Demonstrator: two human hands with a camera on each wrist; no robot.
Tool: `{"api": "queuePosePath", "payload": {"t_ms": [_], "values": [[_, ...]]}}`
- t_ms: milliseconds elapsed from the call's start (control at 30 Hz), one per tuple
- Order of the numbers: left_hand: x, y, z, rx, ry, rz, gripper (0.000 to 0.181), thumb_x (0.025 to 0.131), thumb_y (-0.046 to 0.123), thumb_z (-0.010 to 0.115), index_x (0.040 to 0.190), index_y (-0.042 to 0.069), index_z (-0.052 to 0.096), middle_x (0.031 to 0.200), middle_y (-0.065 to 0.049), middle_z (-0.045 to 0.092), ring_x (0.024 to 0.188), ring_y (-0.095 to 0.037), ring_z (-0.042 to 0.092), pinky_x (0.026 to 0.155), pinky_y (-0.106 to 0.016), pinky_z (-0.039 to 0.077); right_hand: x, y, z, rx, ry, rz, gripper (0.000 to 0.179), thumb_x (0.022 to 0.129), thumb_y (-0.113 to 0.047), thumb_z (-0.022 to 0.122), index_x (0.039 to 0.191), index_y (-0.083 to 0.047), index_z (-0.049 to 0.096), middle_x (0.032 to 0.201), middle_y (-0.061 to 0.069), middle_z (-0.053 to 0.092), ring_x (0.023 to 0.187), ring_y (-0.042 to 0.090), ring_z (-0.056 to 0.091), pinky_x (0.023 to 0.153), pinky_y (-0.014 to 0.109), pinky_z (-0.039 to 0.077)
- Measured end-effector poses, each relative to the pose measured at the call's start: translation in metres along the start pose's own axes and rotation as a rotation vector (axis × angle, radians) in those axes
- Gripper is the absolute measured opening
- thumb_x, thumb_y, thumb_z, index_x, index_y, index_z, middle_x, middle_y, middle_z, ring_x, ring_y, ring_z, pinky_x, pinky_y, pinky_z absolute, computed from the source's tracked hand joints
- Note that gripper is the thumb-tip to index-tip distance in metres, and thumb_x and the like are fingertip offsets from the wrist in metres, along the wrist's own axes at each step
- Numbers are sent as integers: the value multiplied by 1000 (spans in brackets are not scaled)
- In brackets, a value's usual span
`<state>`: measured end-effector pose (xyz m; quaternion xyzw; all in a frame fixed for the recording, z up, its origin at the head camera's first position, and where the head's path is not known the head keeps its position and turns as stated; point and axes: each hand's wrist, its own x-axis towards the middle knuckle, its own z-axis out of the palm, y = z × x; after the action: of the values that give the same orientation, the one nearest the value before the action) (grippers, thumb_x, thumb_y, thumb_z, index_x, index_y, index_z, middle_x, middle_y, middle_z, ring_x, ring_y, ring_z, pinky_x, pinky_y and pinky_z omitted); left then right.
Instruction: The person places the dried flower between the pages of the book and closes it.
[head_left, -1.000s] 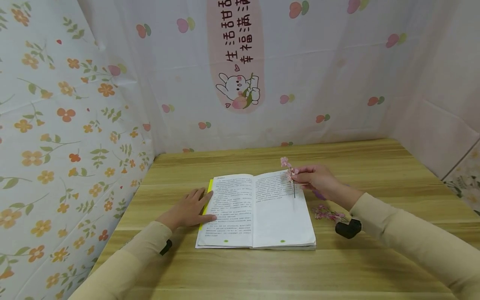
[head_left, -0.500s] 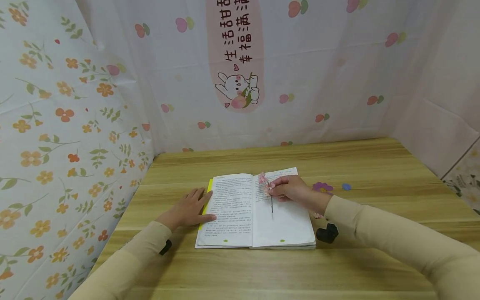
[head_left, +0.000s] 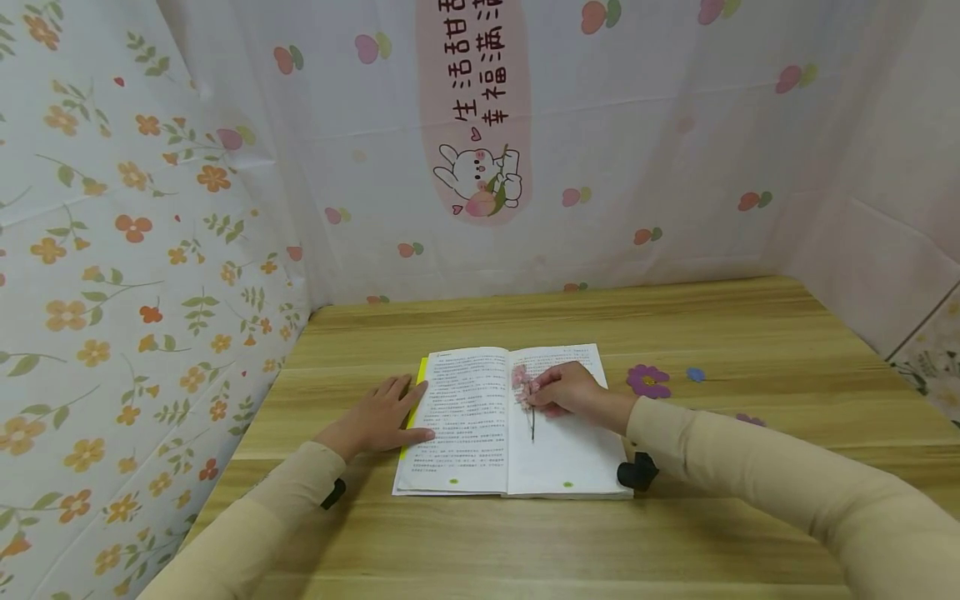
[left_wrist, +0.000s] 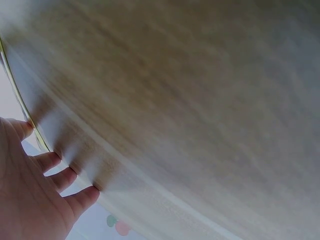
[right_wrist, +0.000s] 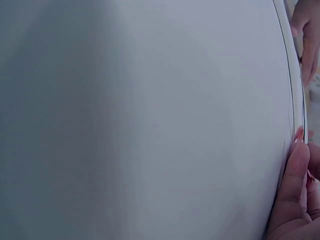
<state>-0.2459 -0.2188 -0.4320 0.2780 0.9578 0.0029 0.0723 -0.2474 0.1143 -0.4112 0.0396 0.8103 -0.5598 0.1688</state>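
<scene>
An open book [head_left: 465,417] with printed pages and a yellow edge on its left side lies on the wooden table [head_left: 450,550]. My right hand [head_left: 573,392] pinches a sprig of pink flowers [head_left: 521,377] with a thin dark stem, low over the right page near the spine. In the right wrist view the right hand [right_wrist: 295,195] shows at the lower right, close by the page. At the book's left edge my left hand [head_left: 378,421] rests with fingers spread, the thumb over the left page. The left wrist view shows that hand [left_wrist: 35,185] with its fingertips on the tabletop.
Right of the book lie a purple flower [head_left: 641,381], a small blue flower [head_left: 696,374] and another purplish flower [head_left: 750,420], partly behind the right sleeve. A patterned cloth [head_left: 637,150] hangs at the table's back edge, and a floral one [head_left: 112,292] on the left.
My right hand has carried the pink sprig leftward from the right page's outer edge toward the spine, then lower toward the page. The left hand has stayed in place.
</scene>
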Motion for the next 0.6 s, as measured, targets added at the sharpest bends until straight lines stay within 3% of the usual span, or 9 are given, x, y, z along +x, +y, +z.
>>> {"api": "queuePosePath", "payload": {"t_ms": [333,600], "values": [[-1,2,-3,1,-1,-1,90,90,69,48,154,9,27,151,-26,26,138,-42,26,104,-60,30,5,1,5,-36,-12,-8,20,78,-4,80,95,0,69,80,6,67,62,10,63,56,26,54],[-1,2,-3,5,-6,0,91,90,69,48,154,8,27,151,-27,26,138,-43,26,104,-60,30,6,2,6,-17,-68,-15,18,81,-3,77,96,1,69,81,7,69,68,12,65,60,28,55]]}}
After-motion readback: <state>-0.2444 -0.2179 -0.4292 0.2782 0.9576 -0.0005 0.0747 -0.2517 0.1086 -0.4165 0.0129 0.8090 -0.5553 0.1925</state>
